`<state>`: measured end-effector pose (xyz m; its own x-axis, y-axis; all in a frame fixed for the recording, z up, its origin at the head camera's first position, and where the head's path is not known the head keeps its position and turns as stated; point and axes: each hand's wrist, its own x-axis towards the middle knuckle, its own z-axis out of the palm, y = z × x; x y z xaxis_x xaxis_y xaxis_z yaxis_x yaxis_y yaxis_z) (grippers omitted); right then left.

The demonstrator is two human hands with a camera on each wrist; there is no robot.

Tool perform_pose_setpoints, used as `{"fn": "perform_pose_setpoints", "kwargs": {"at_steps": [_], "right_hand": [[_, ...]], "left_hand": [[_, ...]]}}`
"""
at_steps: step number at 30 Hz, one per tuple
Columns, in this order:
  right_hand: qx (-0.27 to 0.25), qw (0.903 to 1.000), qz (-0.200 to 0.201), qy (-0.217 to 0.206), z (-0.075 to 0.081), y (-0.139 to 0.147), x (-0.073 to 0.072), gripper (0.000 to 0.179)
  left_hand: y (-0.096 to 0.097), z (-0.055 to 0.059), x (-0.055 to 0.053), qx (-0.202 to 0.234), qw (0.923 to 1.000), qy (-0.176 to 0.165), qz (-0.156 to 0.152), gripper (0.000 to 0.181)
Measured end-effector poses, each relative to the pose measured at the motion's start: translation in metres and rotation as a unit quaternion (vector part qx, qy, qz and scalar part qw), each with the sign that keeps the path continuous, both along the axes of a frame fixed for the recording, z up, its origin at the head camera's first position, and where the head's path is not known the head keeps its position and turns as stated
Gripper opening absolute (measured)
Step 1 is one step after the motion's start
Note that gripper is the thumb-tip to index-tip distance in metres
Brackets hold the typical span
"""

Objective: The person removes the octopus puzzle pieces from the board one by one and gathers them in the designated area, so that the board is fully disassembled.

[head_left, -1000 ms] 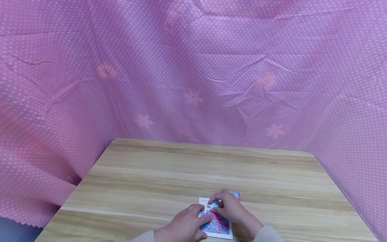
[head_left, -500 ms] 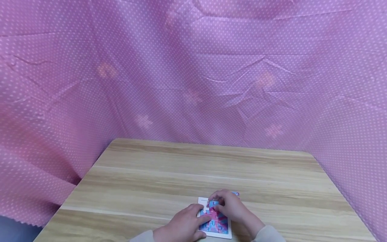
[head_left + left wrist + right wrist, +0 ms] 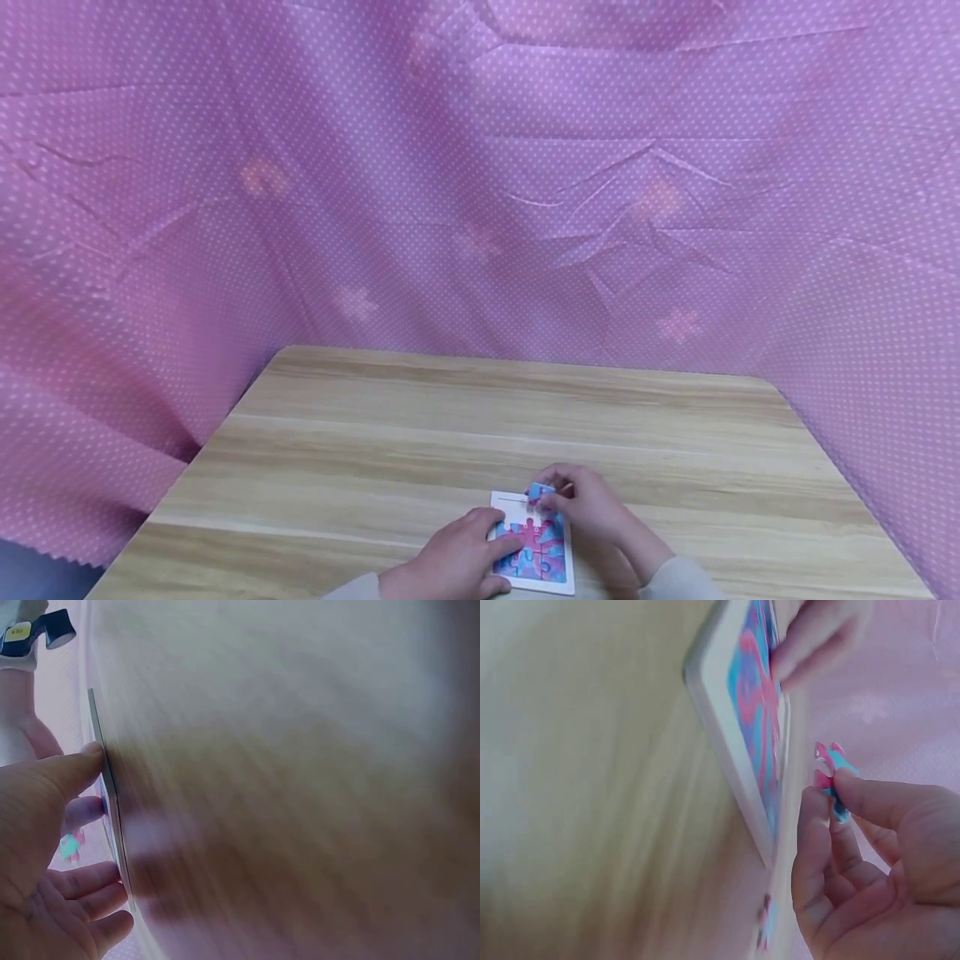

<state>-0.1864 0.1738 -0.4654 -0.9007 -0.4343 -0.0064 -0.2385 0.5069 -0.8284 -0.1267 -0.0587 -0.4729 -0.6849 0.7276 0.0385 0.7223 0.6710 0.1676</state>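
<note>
A jigsaw puzzle board (image 3: 558, 587) with a white border lies at the table's front, its blue and pink pieces filling the lower part and white backing showing at the top. My left hand (image 3: 457, 554) rests against its left edge, one finger reaching over the pieces. In the left wrist view, thumb and fingertips touch the board's rim (image 3: 112, 802). My right hand (image 3: 592, 504) pinches a blue and pink puzzle piece (image 3: 837, 776) between thumb and fingers, raised above the board's top part. Another loose piece (image 3: 766, 922) lies beyond the board; the right hand hides it in the head view.
The board lies on a wood-grain table (image 3: 420, 425) with rounded far corners. A pink dotted cloth (image 3: 480, 183) hangs around its back and sides.
The right hand has lifted the puzzle piece off the board's top part and drawn it slightly up and to the right, tilting it. The left hand has hardly moved.
</note>
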Motion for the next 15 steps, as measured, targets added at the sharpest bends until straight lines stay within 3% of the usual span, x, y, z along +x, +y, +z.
{"fn": "perform_pose_setpoints", "kwargs": {"at_steps": [4, 8, 15], "right_hand": [[0.0, 0.9998, -0.005, 0.021, 0.002, 0.013, -0.003, 0.017], [0.008, 0.9992, -0.013, 0.038, 0.003, 0.03, -0.005, 0.019], [0.003, 0.9983, -0.048, 0.034, 0.0, 0.059, -0.009, 0.021]], "left_hand": [[0.0, 0.001, 0.0, -0.003, 0.9998, -0.018, 0.007, 0.049], [0.0, 0.002, 0.0, -0.002, 0.9999, -0.012, 0.003, 0.049], [0.001, 0.002, 0.0, -0.004, 0.9999, -0.012, 0.005, 0.049]]}}
